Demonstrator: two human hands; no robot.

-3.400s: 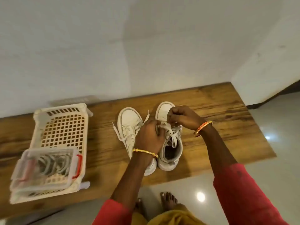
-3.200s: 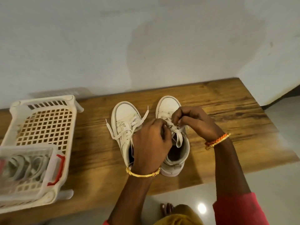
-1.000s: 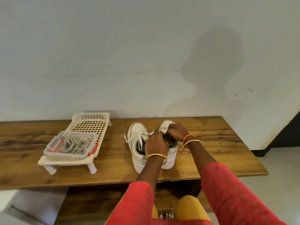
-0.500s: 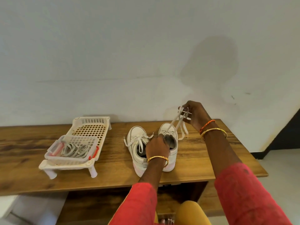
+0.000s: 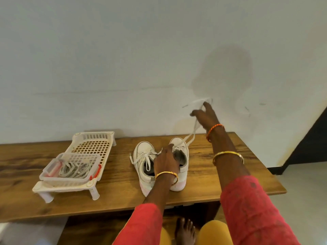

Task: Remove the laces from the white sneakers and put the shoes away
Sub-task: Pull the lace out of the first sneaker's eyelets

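White lace (image 5: 192,134) slants up toward right hand (image 5: 206,116).

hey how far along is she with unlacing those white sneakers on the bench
Done: nothing finished; neither shoe is lace-free. In hand: right hand pulls the lace up out of the right sneaker while left hand steadies it. Left: the left sneaker, fully laced, then putting both away.
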